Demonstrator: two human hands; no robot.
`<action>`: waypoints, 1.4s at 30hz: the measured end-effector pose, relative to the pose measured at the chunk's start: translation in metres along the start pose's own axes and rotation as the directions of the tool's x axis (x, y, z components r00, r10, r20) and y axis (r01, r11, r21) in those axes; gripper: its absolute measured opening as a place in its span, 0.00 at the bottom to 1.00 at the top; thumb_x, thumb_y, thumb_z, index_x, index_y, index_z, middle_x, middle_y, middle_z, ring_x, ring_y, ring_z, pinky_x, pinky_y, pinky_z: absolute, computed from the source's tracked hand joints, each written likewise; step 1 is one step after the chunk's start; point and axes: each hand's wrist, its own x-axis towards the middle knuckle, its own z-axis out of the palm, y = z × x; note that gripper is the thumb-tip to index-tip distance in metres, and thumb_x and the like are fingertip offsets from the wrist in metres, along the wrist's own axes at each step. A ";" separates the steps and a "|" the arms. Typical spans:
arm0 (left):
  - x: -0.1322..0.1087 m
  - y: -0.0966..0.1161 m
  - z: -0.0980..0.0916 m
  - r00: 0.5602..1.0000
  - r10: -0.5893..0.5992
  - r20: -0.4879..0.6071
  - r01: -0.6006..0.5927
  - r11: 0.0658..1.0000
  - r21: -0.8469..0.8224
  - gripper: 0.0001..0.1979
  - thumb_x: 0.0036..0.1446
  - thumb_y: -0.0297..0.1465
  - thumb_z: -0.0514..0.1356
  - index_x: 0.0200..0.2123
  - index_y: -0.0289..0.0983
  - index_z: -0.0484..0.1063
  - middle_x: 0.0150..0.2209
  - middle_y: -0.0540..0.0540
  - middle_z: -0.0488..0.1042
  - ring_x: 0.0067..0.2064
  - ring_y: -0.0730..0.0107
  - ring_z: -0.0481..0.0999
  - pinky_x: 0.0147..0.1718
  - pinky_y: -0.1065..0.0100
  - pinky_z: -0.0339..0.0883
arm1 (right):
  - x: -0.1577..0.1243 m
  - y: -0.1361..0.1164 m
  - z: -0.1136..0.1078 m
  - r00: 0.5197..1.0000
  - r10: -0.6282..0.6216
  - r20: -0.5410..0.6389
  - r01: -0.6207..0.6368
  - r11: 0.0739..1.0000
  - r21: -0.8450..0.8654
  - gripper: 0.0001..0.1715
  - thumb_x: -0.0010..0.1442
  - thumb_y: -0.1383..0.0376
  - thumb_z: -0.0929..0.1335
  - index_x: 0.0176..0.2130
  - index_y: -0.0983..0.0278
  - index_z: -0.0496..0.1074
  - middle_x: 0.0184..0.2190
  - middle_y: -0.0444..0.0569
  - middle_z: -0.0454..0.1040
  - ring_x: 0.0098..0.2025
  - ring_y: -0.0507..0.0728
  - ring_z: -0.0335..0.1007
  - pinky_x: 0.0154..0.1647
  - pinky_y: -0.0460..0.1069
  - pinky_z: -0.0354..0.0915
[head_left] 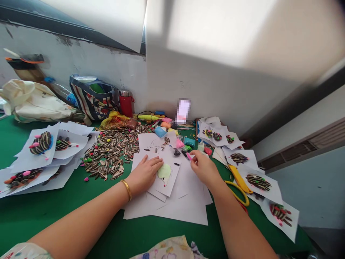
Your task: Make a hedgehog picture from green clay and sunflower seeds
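Observation:
My left hand [145, 172] lies flat, fingers stretched out, on a small white card at the left of a pale green hedgehog shape [164, 171] with a drawn face and a red dot at its nose. My right hand [202, 165] pinches a slim pink-and-black pen-like thing [188, 155] just right of the card; its exact kind is not clear. Near the card's upper right corner is a short black piece [177, 164]. A dark lump [176, 152] sits just above it. Under the card are larger white sheets [183, 208].
Striped sunflower seeds [111, 151] are heaped left of the sheets. Seed-covered hedgehog cards [40, 144] stack at far left, with more cards [258, 181] along the right. Yellow-handled scissors [239, 180] lie by my right forearm. Coloured clay packets [161, 132], a red flask [125, 103] and a striped bag [94, 97] stand behind.

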 end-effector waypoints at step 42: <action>-0.001 0.001 0.002 1.000 -0.003 -0.006 0.003 1.000 0.010 0.26 0.61 0.21 0.48 0.62 0.37 0.63 0.63 0.41 0.66 0.66 0.59 0.60 0.66 0.45 0.43 | -0.008 -0.027 0.042 0.973 -0.229 0.006 0.228 0.968 0.110 0.08 0.55 0.72 0.63 0.35 0.63 0.70 0.33 0.47 0.75 0.35 0.55 0.67 0.35 0.47 0.55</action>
